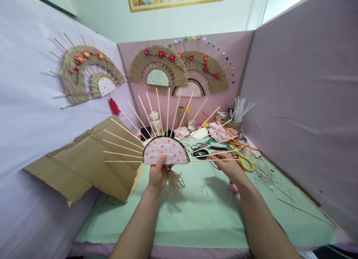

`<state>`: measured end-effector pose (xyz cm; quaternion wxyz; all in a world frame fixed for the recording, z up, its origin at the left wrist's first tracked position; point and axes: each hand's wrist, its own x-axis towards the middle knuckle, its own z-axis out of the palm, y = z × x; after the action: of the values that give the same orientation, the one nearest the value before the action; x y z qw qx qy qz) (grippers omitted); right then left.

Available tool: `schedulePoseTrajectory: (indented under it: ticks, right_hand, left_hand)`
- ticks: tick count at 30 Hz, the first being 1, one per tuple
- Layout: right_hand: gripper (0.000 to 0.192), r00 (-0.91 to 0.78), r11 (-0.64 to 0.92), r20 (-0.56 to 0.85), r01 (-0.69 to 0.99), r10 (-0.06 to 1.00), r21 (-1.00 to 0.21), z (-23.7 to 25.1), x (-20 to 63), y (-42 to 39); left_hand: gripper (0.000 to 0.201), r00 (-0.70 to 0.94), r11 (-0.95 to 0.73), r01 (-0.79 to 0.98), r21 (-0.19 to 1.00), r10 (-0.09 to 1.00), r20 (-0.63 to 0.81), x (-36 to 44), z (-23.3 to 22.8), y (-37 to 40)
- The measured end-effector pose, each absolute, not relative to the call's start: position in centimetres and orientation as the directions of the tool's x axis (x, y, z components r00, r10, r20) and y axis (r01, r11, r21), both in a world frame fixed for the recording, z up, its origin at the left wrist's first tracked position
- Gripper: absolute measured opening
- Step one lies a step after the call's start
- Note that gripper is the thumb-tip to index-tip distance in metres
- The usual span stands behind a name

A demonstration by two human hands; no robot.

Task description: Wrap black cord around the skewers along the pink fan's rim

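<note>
A half-round fan frame [166,151], covered in pink spotted cloth with thin wooden sticks [168,110] fanning out, is held upright above the green mat [201,210]. Its lower edge is pinched by the left hand [158,174], where a jute tuft [176,182] hangs. The lowest right-side sticks are touched by the right hand [229,165]; its finger position cannot be told. Cardboard [84,162] lies left; finished fans [179,70] hang behind.

The surface [201,210] is covered with a pale green mat. A folded sheet of brown cardboard [84,162] lies over its left edge, and loose thin wooden sticks [293,205] lie scattered along its right side. At the back lie scissors [212,146], coloured wires [243,158] and a cup of white strips [237,117].
</note>
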<state>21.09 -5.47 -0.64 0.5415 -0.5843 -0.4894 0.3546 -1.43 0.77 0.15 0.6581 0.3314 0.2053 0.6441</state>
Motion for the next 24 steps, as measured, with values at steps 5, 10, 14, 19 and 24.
schedulePoseTrajectory:
  ticks: [5,10,14,19,24]
  right_hand:
    - [0.029,0.464,0.302,0.203,-0.149,0.862,-0.941,-0.8,22.2,-5.1]
    - [0.023,0.535,0.455,0.252,-0.289,0.806,-0.842,0.0,22.9,-5.4]
    - [0.022,0.533,0.481,0.281,-0.284,0.799,-0.83,0.5,23.0,-5.7]
    - [0.02,0.569,0.53,0.31,-0.272,0.762,-0.803,0.8,22.7,-5.9]
    - [0.019,0.649,0.594,0.345,-0.208,0.678,-0.777,0.8,22.6,-5.9]
  left_hand:
    - [0.027,0.04,-0.102,-0.691,0.716,0.983,0.179,-1.3,0.1,0.8]
    - [0.029,-0.008,-0.141,-0.662,0.736,0.983,0.182,-1.2,-0.1,1.0]
    - [0.032,-0.097,-0.183,-0.641,0.746,0.983,0.158,-1.2,-0.2,1.2]
    - [0.033,-0.131,-0.202,-0.625,0.754,0.979,0.154,-1.3,-0.3,1.4]
    - [0.033,-0.16,-0.219,-0.638,0.738,0.975,0.152,-1.2,-0.2,1.4]
